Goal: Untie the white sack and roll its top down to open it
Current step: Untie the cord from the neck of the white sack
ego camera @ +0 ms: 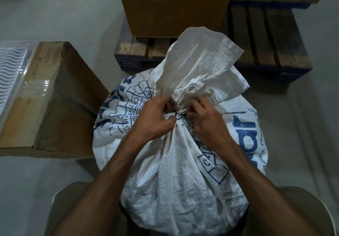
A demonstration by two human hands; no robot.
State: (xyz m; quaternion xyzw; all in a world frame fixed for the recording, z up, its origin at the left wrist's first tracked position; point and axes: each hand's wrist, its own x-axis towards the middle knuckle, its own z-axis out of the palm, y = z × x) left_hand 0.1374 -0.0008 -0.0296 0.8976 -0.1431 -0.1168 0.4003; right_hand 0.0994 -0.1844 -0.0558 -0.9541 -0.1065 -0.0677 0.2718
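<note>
A full white woven sack (pixel 176 171) with blue print stands on the floor right in front of me. Its neck is gathered and bound by a thin dark tie (pixel 178 115), and the loose top flares up behind the knot, showing a metal eyelet. My left hand (pixel 156 118) pinches the tie at the left of the neck, thumb pressed into the fabric. My right hand (pixel 207 124) pinches the same tie from the right. Most of the knot is hidden under my fingertips.
A taped cardboard box (pixel 53 100) lies close on the left with a plastic-wrapped item (pixel 12 74) beside it. Behind the sack are a wooden pallet (pixel 264 39) and a tall cardboard box (pixel 174 6). The floor (pixel 297 125) is grey concrete.
</note>
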